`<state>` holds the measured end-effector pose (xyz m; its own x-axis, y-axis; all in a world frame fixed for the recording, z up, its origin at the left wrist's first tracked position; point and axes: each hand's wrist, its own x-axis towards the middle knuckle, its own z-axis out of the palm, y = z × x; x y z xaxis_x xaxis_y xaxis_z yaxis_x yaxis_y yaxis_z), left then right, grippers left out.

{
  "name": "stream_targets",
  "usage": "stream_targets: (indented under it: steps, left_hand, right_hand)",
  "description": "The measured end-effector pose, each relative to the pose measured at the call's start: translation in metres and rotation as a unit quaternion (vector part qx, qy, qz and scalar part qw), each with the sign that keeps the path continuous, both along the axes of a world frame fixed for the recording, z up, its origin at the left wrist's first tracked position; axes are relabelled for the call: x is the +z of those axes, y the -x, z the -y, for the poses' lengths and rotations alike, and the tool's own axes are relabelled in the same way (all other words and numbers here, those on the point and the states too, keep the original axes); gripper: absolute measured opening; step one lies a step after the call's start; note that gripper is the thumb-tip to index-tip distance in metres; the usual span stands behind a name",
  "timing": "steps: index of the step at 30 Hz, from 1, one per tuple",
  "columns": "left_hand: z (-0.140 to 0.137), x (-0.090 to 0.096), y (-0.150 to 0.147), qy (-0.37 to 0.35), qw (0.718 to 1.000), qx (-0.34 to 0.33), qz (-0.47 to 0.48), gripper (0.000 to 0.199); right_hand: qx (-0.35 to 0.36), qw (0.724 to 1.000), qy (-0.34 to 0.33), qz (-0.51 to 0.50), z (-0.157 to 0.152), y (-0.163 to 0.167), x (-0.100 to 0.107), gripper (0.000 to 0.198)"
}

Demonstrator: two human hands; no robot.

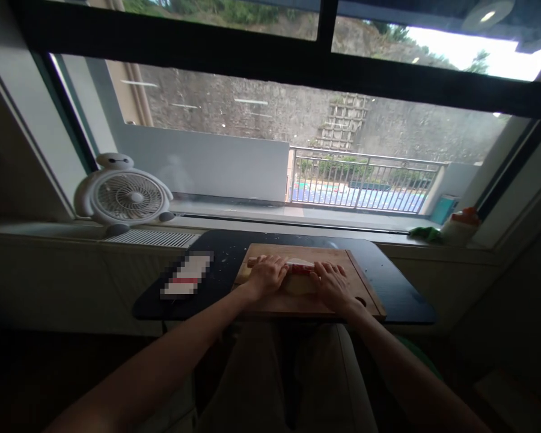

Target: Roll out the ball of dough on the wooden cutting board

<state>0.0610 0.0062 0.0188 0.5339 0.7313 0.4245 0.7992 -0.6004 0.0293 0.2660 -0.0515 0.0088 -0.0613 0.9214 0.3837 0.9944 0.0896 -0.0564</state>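
Both of my hands lie over a wooden rolling pin [300, 269] with a red band round its middle. My left hand [267, 274] bends its fingers over the pin's left part, and a wooden end sticks out beyond it. Over the right part curls my right hand [332, 280], its thumb pointing inward. Pale flattened dough [300, 285] shows under and in front of the pin, between the hands. More pale dough peeks out left of my left hand. All of this rests on a wooden cutting board [270, 308].
The board lies on a small dark table [401, 294] over my legs. A blurred-out pale object [187, 276] is on its left side. A white fan [133, 195] stands on the sill at left; a bottle with an orange top [462, 225] and green cloth-like item [425, 234] at right.
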Motion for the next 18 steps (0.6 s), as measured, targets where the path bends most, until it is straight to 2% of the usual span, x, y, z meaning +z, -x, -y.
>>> stream_targets:
  steps: [2, 4, 8, 11, 14, 18]
  left_hand:
    - [0.016, -0.009, 0.011, -0.026, 0.999, -0.041, 0.009, 0.043]
    - [0.020, -0.011, 0.015, -0.034, 0.998, -0.050, 0.010, 0.043]
    - [-0.006, 0.003, -0.002, 0.002, 0.999, 0.033, -0.017, 0.042]
    - [-0.018, 0.014, -0.015, 0.011, 0.998, 0.063, -0.026, 0.039]
    - [-0.006, 0.009, -0.009, -0.004, 0.999, 0.031, -0.023, 0.039]
    - [0.014, -0.007, 0.012, -0.038, 0.997, -0.062, -0.007, 0.042]
  right_hand:
    - [0.032, 0.999, -0.040, 0.016, 0.018, -0.004, -0.011, 0.046]
    - [0.038, 0.998, -0.040, 0.019, 0.019, -0.007, -0.013, 0.047]
    - [-0.016, 0.999, 0.032, -0.013, -0.019, -0.002, 0.004, 0.046]
    - [-0.032, 0.998, 0.045, -0.019, -0.033, 0.005, 0.017, 0.046]
    - [-0.019, 1.000, 0.018, -0.014, -0.016, 0.004, 0.008, 0.043]
    - [0.027, 0.999, -0.032, -0.004, 0.015, -0.006, -0.011, 0.045]
